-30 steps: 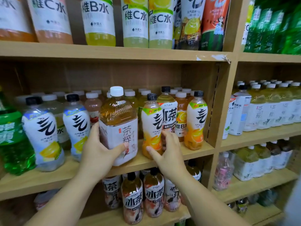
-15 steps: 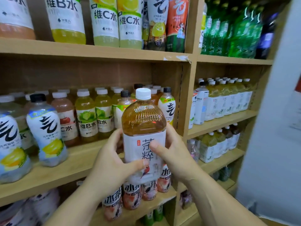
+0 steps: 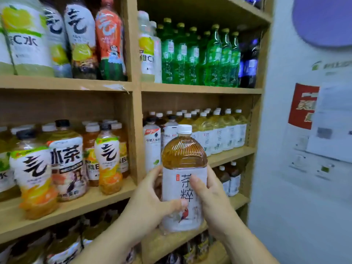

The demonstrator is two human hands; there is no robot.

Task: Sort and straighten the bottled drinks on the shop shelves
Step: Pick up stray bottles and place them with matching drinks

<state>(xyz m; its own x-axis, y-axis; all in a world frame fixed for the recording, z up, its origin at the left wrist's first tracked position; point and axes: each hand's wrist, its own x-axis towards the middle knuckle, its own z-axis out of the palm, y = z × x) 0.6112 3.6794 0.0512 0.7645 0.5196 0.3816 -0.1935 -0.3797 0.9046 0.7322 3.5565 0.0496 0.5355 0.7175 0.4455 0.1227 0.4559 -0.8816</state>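
Left of the tall clear plastic bottle of amber tea (image 3: 183, 155), the left hand (image 3: 150, 199) and left forearm (image 3: 106, 242) are bare and unsleeved. Right of it, the right hand (image 3: 211, 202) and right forearm (image 3: 245, 246) are likewise bare. Both thumbnails are short.

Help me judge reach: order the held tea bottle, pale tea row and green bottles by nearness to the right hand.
1. tea bottle: in the right hand.
2. pale tea row: shelf behind.
3. green bottles: shelf above.

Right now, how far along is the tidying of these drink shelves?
Looks done: the green bottles upper right and the pale tea bottles below them stand in even rows. In hand: the left hand and right hand grip a large amber tea bottle in front of those rows. Left: placing it, and probably sorting the mixed bottles on the left shelf.
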